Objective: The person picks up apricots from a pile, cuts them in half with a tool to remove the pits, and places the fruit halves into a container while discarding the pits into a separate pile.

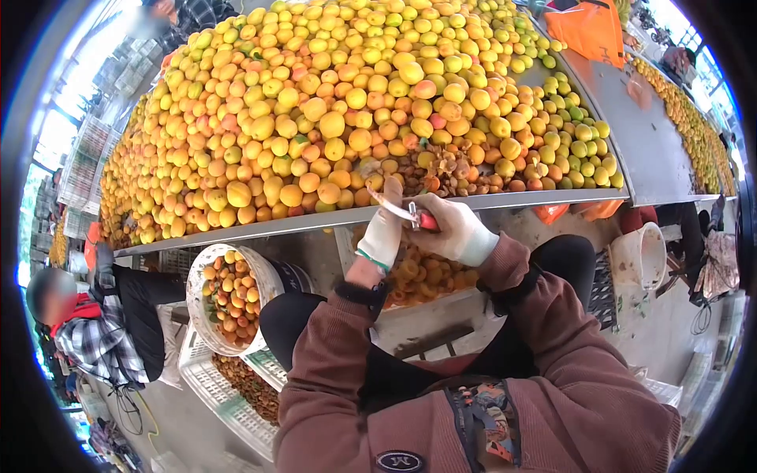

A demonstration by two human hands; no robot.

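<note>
Evidently mid-cut: right hand (pixel 461 232) closed on a red-handled knife (pixel 406 211), blade against the curled left hand (pixel 382 232), whose contents stayed hidden. Next stroke probably needed a careful blade angle, just below the counter (pixel 520 199) of apricots (pixel 331 118).

Gloves on left hand (pixel 384 230) and right hand (pixel 459 233): white knit cloth, matt, slightly fuzzy, with a green elastic cuff edge on the left one. Knife (pixel 404 211): thin bare metal blade with a dull shine, red glossy plastic handle. Apricots (pixel 315 118): smooth skins, mostly matt, faint sheen. Table (pixel 639 142): grey sheet metal, dull, scuffed. Bucket (pixel 264 272): white smooth plastic. Crate (pixel 206 378): white plastic lattice. Sleeves (pixel 568 370): maroon cloth, matt, soft. Bag (pixel 591 31): orange plastic, shiny.
</note>
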